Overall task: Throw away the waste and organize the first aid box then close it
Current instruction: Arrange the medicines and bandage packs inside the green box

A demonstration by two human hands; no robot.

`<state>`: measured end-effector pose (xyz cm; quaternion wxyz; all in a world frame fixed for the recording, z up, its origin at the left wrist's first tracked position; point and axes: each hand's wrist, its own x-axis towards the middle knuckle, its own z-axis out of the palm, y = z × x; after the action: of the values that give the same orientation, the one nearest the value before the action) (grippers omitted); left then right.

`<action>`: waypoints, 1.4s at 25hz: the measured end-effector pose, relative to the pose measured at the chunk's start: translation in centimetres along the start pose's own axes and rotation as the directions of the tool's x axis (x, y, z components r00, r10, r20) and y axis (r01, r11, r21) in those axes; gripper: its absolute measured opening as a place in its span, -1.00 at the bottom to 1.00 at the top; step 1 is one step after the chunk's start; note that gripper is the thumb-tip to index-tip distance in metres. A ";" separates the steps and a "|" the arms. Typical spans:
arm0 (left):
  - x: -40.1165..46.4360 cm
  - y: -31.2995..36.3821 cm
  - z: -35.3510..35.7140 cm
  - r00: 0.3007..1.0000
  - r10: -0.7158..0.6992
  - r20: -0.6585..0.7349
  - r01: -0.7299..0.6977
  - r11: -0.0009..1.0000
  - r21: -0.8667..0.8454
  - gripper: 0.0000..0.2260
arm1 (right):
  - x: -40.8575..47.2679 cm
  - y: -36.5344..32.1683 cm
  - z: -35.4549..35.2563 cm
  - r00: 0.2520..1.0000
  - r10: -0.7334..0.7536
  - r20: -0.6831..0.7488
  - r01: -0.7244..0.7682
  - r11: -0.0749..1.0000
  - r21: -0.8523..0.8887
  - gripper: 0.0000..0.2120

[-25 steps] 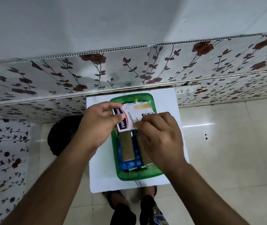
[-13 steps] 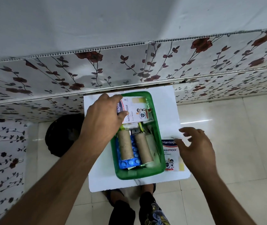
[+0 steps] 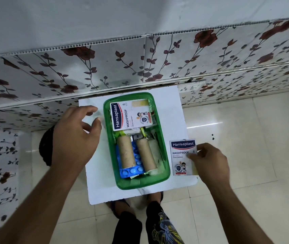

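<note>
Between our hands the green box (image 3: 163,166) sits mostly packed, lidless; our right hand (image 3: 209,161) pinches a last plaster pack (image 3: 181,155), our left hand (image 3: 77,136) hangs loose.

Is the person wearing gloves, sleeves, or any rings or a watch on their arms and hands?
No. The left hand and right hand are bare, with no gloves. Both forearms are uncovered as far as the picture shows, so no sleeves are visible. No watch, bracelet or rings show on the wrists or fingers.

Both forearms are bare, with no sleeves, watch or rings showing on the left hand (image 3: 75,138) or right hand (image 3: 210,164). At six o'clock are dark trousers (image 3: 157,226) bearing a blue-and-yellow printed design, and dark sandals (image 3: 117,206).
</note>
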<state>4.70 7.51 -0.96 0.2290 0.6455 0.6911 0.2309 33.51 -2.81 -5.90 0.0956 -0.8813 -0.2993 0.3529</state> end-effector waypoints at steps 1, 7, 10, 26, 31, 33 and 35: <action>-0.2 -0.3 -0.1 0.999 -0.035 -0.006 0.035 0.999 -0.023 -0.77 | -0.5 -0.8 -1.0 0.999 -0.023 -0.031 0.025 0.995 0.094 -0.94; -2.0 -2.1 0.0 0.984 -0.178 0.009 0.178 0.978 -0.112 -0.79 | -5.4 -7.9 -5.6 0.962 -0.266 -0.056 0.249 0.785 0.567 -0.87; -3.0 -2.5 0.4 0.975 -0.217 0.046 0.221 0.965 -0.140 -0.79 | -6.5 -9.2 -1.8 0.908 -0.311 0.279 0.184 0.897 0.401 -0.83; -4.7 -4.7 1.1 0.931 -0.315 0.183 0.348 0.918 -0.190 -0.81 | -7.2 -7.8 1.7 0.776 -0.628 0.046 0.627 0.763 -0.161 -0.59; -5.1 -5.4 3.1 0.831 -0.414 0.371 0.483 0.868 -0.113 -0.81 | -4.3 -6.6 1.1 0.897 -0.435 0.075 0.439 0.864 -0.245 -0.59; -5.0 -5.3 4.1 0.802 -0.425 0.419 0.497 0.865 -0.074 -0.80 | -4.0 -6.4 1.7 0.889 -0.426 0.171 0.456 0.857 -0.237 -0.61; -4.7 -5.1 4.8 0.791 -0.427 0.437 0.499 0.864 -0.059 -0.81 | -3.8 -6.6 2.1 0.868 -0.462 0.182 0.496 0.828 -0.261 -0.67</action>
<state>3.99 2.60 -7.79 0.4727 0.4673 0.7422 0.0855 26.88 0.08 -2.80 0.0297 -0.7610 -0.5655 0.3166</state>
